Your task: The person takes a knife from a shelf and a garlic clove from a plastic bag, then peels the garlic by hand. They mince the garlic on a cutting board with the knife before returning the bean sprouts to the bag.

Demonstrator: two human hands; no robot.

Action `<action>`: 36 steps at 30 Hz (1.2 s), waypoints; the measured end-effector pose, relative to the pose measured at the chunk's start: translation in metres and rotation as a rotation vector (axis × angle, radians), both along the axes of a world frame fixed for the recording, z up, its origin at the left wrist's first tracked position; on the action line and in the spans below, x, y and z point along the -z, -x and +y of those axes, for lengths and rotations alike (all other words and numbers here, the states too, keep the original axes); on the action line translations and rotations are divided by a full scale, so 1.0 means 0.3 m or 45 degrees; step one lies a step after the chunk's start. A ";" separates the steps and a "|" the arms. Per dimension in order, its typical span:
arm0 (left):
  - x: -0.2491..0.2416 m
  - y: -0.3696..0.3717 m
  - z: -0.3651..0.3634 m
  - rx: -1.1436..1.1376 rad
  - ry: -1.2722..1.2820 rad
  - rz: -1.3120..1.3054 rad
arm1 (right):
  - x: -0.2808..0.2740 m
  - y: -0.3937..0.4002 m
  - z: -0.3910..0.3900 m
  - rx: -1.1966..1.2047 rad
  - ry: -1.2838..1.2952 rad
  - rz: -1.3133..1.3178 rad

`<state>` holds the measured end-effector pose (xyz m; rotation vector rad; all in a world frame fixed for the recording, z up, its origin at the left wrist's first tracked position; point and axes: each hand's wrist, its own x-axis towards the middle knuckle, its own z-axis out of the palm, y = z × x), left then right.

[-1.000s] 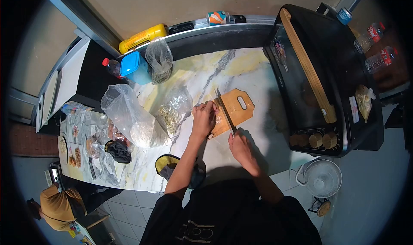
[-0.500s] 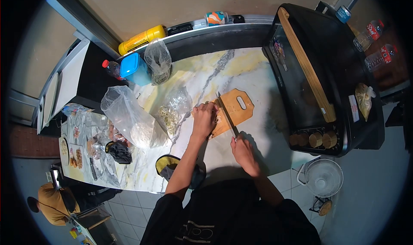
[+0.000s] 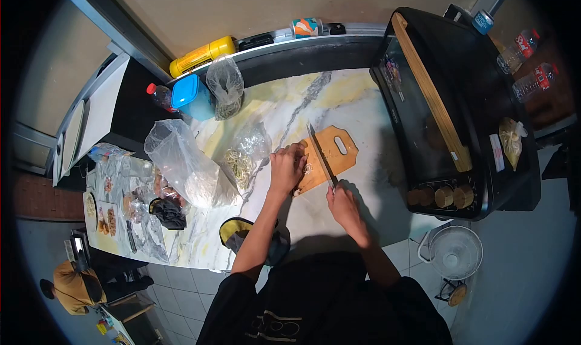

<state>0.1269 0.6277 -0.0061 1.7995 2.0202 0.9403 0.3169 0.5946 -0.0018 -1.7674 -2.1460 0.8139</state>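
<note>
A wooden cutting board (image 3: 348, 161) with a handle slot lies on the marble-patterned counter. My right hand (image 3: 345, 207) is closed around the handle of a kitchen knife (image 3: 322, 154), whose long blade slants across the board, tip pointing away from me. On the board's left part rests my left hand (image 3: 287, 169), fingers curled and pressed down beside the blade. What those fingers hold is hidden beneath them. Small pale chopped pieces (image 3: 307, 168) lie between the left hand and the knife, too small to name.
Left of the board are a bag of bean sprouts (image 3: 241, 168) and a larger clear plastic bag (image 3: 193, 178). A blue-lidded container (image 3: 192, 98) stands farther back. A black oven (image 3: 448, 115) borders the right side. Another person (image 3: 75, 286) is at lower left.
The knife has shifted slightly right, away from my left fingers, and its tip is a little farther forward. My left hand stays on the board. The other person has moved slightly.
</note>
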 end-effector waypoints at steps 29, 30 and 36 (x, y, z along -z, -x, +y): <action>-0.018 0.149 0.153 0.647 0.128 0.234 | 0.008 -0.009 -0.001 0.034 0.201 0.038; -0.018 0.148 0.143 0.616 0.096 0.224 | 0.009 -0.009 -0.001 0.023 0.188 0.049; -0.016 0.125 0.085 0.392 0.025 0.158 | -0.028 -0.001 -0.001 0.043 0.234 0.064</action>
